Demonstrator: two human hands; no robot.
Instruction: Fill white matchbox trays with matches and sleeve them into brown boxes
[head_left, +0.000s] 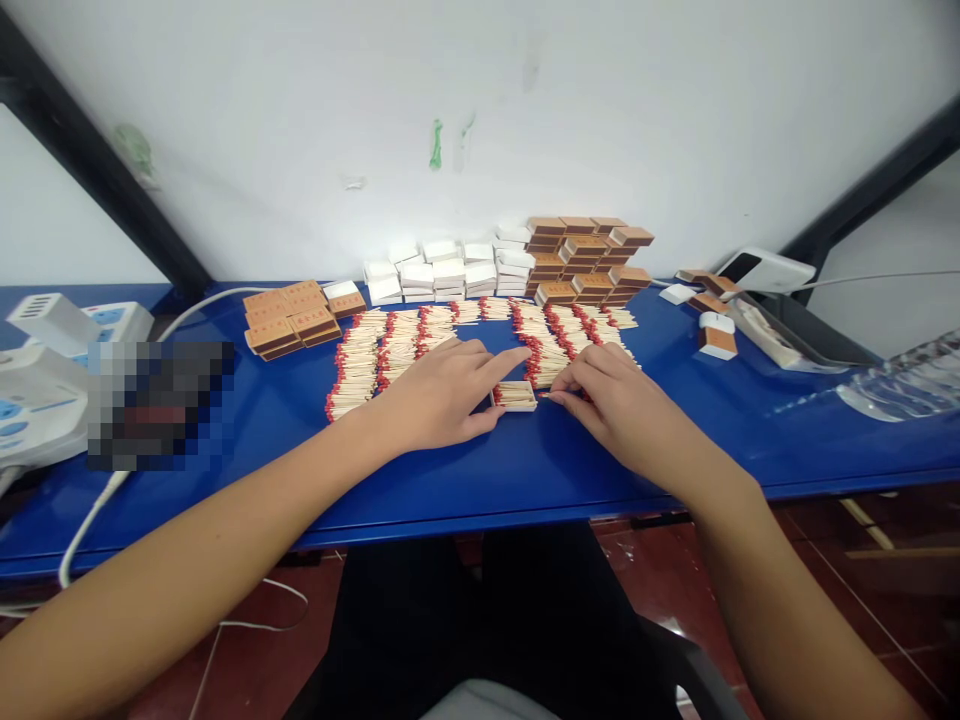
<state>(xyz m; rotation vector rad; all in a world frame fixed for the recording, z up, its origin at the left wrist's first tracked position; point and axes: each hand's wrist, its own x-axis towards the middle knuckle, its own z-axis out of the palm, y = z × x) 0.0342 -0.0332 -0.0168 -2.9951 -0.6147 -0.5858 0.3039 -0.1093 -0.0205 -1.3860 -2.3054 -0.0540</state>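
Note:
My left hand [450, 395] lies over the rows of matches with its index finger stretched out and thumb apart. The thumb tip touches the left end of a small white matchbox tray [516, 400], which holds matches with red heads to the left. Just right of the tray, my right hand [611, 400] is closed in a pinch on a match [547, 396]. Behind both hands spread rows of loose red-headed matches [397, 340], partly hidden by the fingers.
White matchbox trays [448, 272] and brown matchboxes [585, 262] are stacked against the wall. More brown boxes [289, 318] lie left on the blue table [465, 490]. Power strips [45, 400] stand far left; a white device [765, 275] and clear plastic [900, 385] are at right.

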